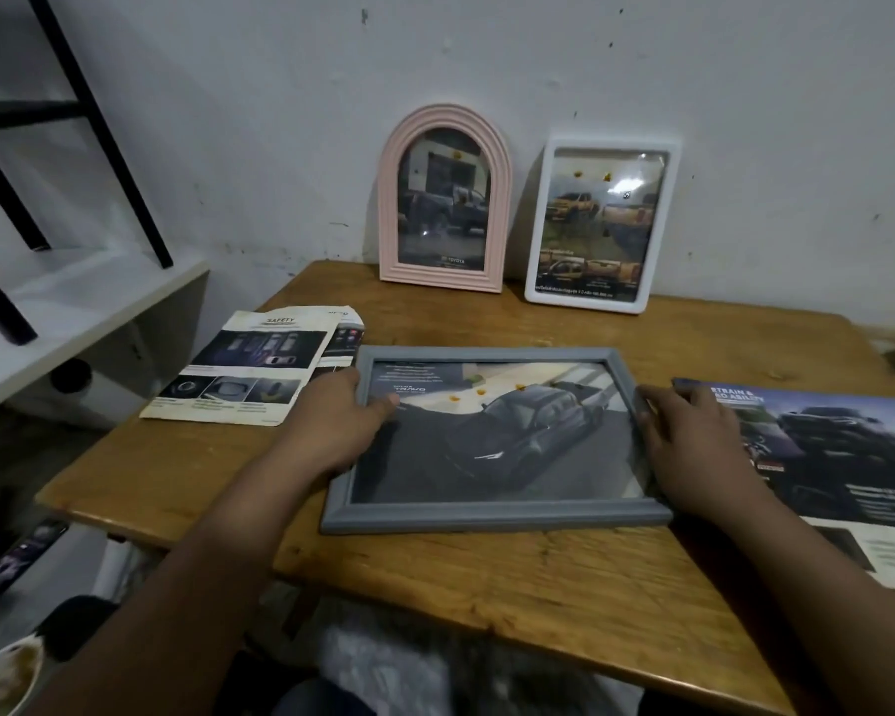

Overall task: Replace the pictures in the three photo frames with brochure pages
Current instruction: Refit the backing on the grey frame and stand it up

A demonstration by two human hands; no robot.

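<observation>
On the bench (487, 586), my left hand (332, 426) gripped the left side of the grey frame (487, 516), its thumb curled over onto the glass, while my right hand (693, 452) held the right side, fingers (657, 405) bent around the edge. That frame lay flat, showing a dark car page. Just left of it lay loose brochure pages (244, 369) headed SAFETY; an open brochure (838, 467) lay beside my right hand, partly under it. Farther back, a pink arched frame (399, 198) and a white frame (538, 224) stood leaning against the wall (487, 54), each showing a truck page.
</observation>
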